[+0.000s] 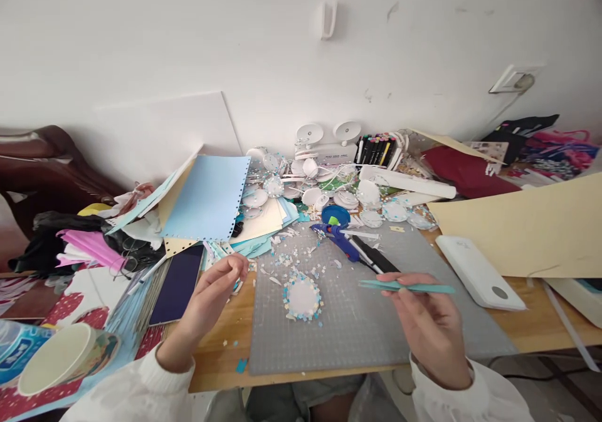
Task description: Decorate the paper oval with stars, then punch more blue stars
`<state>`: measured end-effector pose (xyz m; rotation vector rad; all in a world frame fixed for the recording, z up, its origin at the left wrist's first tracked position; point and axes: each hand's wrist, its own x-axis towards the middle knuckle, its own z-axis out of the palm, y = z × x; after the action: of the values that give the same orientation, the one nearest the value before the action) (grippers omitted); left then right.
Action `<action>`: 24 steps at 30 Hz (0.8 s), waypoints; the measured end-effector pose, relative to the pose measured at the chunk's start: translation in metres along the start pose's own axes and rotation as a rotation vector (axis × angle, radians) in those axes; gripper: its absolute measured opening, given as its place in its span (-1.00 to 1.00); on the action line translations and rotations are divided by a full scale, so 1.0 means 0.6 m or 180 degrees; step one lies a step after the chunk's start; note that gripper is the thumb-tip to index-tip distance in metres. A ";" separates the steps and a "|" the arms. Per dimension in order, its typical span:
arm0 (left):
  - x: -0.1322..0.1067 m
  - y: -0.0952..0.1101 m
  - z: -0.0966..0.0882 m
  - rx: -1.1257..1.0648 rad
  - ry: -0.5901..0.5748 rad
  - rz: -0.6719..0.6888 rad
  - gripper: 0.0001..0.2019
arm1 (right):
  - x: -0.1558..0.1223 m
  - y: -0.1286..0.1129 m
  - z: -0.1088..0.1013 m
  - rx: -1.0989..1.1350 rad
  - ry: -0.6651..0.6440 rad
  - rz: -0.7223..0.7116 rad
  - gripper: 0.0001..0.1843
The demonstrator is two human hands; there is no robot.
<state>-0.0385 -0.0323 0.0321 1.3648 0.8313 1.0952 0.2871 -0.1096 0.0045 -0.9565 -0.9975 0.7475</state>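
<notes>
My right hand (430, 325) is closed on a slim teal tool (414, 288), held level over the right part of the grey cutting mat (357, 328). My left hand (211, 300) hovers at the mat's left edge with fingertips pinched together; what they hold is too small to name. Between the hands a white round piece ringed with blue and white chips (302, 297) lies on the mat. Loose chips (291, 260) are scattered behind it. A blue glue gun (339, 239) and a black pen (374, 256) lie at the mat's far side.
A dark phone (179, 284) and light blue paper (207, 197) lie left, a paper cup (59, 358) near left. White domes and discs (348, 197) and markers (376, 149) stand at the back. A white flat box (480, 273) and cream card (527, 224) lie right.
</notes>
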 end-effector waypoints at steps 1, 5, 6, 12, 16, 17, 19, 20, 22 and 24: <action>-0.002 -0.001 0.003 0.0184 0.0010 -0.0044 -0.78 | -0.003 0.000 -0.001 -0.0106 0.0032 0.0029 -0.93; -0.006 -0.008 0.008 0.0845 -0.0030 -0.0156 -0.71 | -0.003 -0.001 -0.016 -0.0473 0.0186 0.0129 -0.86; -0.008 -0.010 0.008 0.0972 -0.0047 -0.0183 -0.69 | 0.000 -0.001 -0.021 -0.0546 0.0198 0.0144 -0.85; -0.021 -0.027 0.016 0.1459 0.0078 -0.0391 -0.61 | 0.040 0.022 -0.026 -0.1172 -0.0093 0.0295 -0.80; -0.035 -0.033 0.026 0.1361 0.0099 -0.0486 -0.50 | 0.083 0.063 0.002 -0.2518 -0.0338 -0.0094 -0.80; -0.040 -0.033 0.027 0.1318 0.0081 -0.0495 -0.48 | 0.093 0.074 0.011 -0.2803 -0.0351 -0.0296 -0.78; -0.049 -0.032 0.027 0.1264 0.0082 -0.0429 -0.49 | 0.110 0.097 0.027 -0.3283 -0.0489 -0.0546 -0.66; -0.054 -0.032 0.027 0.1235 0.0099 -0.0364 -0.53 | 0.117 0.107 0.034 -0.3458 -0.0596 -0.0589 -0.63; -0.064 -0.032 0.025 0.1163 0.0125 -0.0255 -0.70 | 0.127 0.121 0.044 -0.3617 -0.0769 -0.0614 -0.63; -0.074 -0.034 0.022 0.1120 0.0102 -0.0214 -0.82 | 0.134 0.123 0.048 -0.3623 -0.0847 -0.0625 -0.68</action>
<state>-0.0379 -0.0762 0.0068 1.5987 1.1245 0.9495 0.2837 -0.0016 -0.0287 -1.7067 -1.7820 0.0701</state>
